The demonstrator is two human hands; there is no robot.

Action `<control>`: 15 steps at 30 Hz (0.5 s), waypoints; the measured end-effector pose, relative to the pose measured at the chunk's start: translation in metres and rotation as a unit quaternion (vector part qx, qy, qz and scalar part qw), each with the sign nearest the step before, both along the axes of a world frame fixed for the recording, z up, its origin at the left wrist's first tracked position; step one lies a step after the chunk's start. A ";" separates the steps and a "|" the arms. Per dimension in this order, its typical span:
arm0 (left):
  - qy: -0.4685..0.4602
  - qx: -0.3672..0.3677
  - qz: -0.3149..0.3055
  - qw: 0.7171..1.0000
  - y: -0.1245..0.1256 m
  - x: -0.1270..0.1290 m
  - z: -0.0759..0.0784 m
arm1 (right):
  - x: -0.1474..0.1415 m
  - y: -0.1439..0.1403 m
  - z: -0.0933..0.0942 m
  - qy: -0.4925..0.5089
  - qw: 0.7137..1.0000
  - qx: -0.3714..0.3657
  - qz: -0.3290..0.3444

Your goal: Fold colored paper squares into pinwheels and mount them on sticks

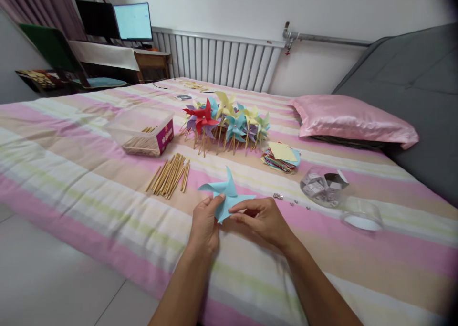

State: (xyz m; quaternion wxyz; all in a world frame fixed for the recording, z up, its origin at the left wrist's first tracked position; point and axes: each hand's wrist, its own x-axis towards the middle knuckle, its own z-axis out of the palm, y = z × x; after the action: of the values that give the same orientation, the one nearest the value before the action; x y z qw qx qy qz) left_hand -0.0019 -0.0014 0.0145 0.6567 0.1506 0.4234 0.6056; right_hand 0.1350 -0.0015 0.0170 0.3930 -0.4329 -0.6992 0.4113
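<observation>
A light blue paper pinwheel (231, 192), partly folded, is held over the near part of the bed. My left hand (206, 216) grips it from the left, the thumb pressed on its middle where blades curl inward. From the right, my right hand (263, 217) pinches a lower corner of the paper between thumb and fingers. Two blades stand up at the top and left, while another point lies out to the right. Small metal fasteners (278, 196) lie on the cover beyond my right hand.
Finished pinwheels (225, 120) stand grouped at the back, beside a clear plastic box (143, 135) of sticks. Loose sticks (170, 175) lie in front. To the right are a paper stack (282, 158), a clear tub (322, 187), a tape roll (362, 216) and a pink pillow (350, 120).
</observation>
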 end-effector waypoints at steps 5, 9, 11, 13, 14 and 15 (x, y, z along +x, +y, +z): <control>-0.003 0.024 0.000 1.000 0.000 0.002 -0.003 | -0.005 -0.001 0.001 0.035 0.998 -0.010 -0.045; 0.003 0.026 -0.003 1.000 -0.001 0.003 -0.004 | -0.007 -0.001 -0.001 0.058 0.993 -0.016 -0.101; 0.009 0.024 -0.002 1.000 -0.001 0.004 -0.004 | -0.008 0.000 -0.001 0.057 0.991 -0.016 -0.123; 0.014 0.023 -0.002 1.000 -0.002 0.004 -0.003 | -0.008 0.000 -0.001 0.052 0.989 -0.022 -0.139; 0.015 0.023 -0.003 1.000 -0.002 0.005 -0.003 | -0.008 0.000 -0.001 0.051 0.988 -0.025 -0.146; 0.014 0.022 -0.003 1.000 -0.002 0.005 -0.003 | -0.009 -0.001 -0.002 0.050 0.987 -0.027 -0.153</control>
State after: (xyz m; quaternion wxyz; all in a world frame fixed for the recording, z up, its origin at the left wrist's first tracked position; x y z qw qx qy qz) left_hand 0.0034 -0.0036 0.0113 0.6492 0.1748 0.4189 0.6103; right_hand 0.1264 -0.0021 0.0155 0.4739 -0.5241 -0.5926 0.3867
